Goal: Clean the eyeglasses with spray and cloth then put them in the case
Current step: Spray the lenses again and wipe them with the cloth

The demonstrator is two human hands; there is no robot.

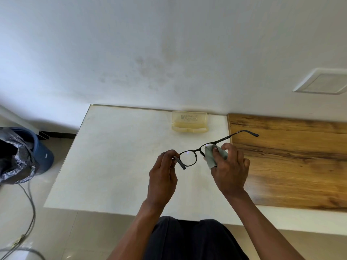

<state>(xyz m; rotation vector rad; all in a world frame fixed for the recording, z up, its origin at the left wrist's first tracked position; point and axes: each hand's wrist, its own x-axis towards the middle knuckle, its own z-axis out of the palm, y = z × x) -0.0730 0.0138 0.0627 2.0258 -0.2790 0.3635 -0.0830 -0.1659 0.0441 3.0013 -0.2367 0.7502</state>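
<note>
Dark-framed eyeglasses (189,158) hang in the air above the white table (116,162), temples unfolded. My left hand (163,173) pinches the frame at its left hinge. My right hand (229,167) pinches a grey-green cloth (211,156) around the right lens, which the cloth hides. A translucent yellowish glasses case (189,121) stands open at the table's far edge by the wall. No spray bottle is in view.
A wood-grain board (293,162) adjoins the white table on the right. A blue bin with a black bag (22,152) stands on the floor at the left, with grey cables (30,212) trailing near it. A white wall rises behind the table.
</note>
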